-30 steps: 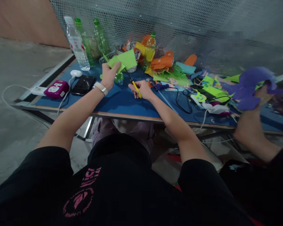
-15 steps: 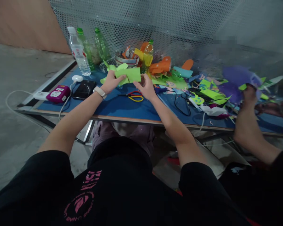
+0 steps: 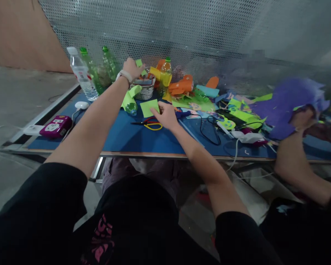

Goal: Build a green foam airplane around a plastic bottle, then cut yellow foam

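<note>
My left hand [image 3: 132, 67] is stretched out far over the white basket [image 3: 145, 91] of scraps, fingers pinched on a small green scrap [image 3: 139, 63]. My right hand [image 3: 165, 115] rests on the blue table [image 3: 121, 134], its fingers holding the edge of a square green piece [image 3: 149, 107] that lies on the table. Yellow-handled scissors [image 3: 150, 124] lie on the table just in front of my right hand. A rolled green piece [image 3: 130, 97] leans beside the basket.
Plastic bottles [image 3: 84, 75] stand at the back left. A purple power strip [image 3: 54, 126] and white charger [image 3: 81, 105] lie at the left. Orange, green and blue scraps [image 3: 191, 90] and black cables [image 3: 209, 129] litter the right. Another person's hand [image 3: 302, 119] holds purple foam [image 3: 289, 101].
The green sheet is no longer held in both hands. My left hand reached back over the basket with a scrap; my right hand lowered the square piece onto the table.
</note>
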Tool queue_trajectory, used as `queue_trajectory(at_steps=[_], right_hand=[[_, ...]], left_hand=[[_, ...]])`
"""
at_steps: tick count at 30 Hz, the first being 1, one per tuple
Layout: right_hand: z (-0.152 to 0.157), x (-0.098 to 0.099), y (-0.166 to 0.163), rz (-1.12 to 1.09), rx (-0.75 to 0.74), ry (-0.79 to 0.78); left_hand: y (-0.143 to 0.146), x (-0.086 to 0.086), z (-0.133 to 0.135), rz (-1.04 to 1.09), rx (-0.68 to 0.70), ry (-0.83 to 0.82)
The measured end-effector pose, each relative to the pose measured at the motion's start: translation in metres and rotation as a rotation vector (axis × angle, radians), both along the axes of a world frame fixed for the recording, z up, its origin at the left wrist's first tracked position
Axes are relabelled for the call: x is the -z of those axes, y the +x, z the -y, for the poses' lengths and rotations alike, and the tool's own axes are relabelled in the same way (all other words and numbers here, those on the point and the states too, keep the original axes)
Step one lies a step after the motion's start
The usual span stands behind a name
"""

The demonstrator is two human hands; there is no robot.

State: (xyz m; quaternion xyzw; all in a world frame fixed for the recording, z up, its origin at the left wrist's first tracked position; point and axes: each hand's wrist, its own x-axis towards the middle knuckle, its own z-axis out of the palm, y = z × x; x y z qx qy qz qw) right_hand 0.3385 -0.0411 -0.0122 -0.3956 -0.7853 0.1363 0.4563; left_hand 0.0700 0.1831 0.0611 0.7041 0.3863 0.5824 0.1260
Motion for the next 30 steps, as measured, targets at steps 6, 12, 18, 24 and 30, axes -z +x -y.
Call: queue_trajectory(at_steps=[6, 12, 18, 24, 30], right_hand=[[0.012, -0.008, 0.001, 0.077, -0.044, -0.010], [-0.001, -0.009, 0.002, 0.135, 0.062, -0.015], [-0.005, -0.010, 0.001, 0.133, 0.076, -0.018], [0.002, -0.007, -0.001, 0.151, 0.047, -0.044], [-0.003, -0.004, 0.004, 0.103, 0.052, -0.016]], left_hand=[[0.034, -0.033, 0.010, 0.205, -0.471, -0.327], [0.041, -0.013, 0.222, 0.072, 0.204, 0.151], [0.026, 0.168, 0.450, -0.877, 0.832, -0.552], [0.035, 0.276, 0.429, -0.893, 0.643, -0.841], [0.067, 0.295, 0.411, -0.586, 0.778, -0.959]])
